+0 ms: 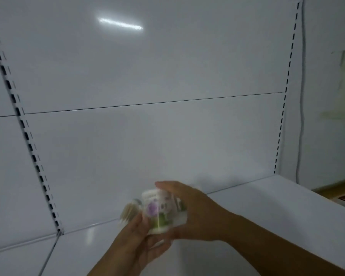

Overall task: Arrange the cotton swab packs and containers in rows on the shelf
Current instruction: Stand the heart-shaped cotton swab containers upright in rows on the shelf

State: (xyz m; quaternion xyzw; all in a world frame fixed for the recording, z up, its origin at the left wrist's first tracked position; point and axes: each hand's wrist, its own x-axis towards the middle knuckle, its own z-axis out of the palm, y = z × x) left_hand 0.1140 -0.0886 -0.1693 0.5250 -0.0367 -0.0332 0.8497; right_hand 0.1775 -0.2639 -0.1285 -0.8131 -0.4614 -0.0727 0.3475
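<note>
Both my hands hold a blurred bunch of cotton swab packs and containers just above the white shelf. The bunch is white with a purple flower print and a green band; a fan of swab sticks pokes out at its left. My left hand grips it from below, thumb up its front. My right hand wraps it from the right, fingers reaching over the top. How many packs are in the bunch cannot be made out.
A white back panel rises behind the shelf, with slotted uprights at the left and right. The shelf's right end drops off towards a wall with a hanging cable.
</note>
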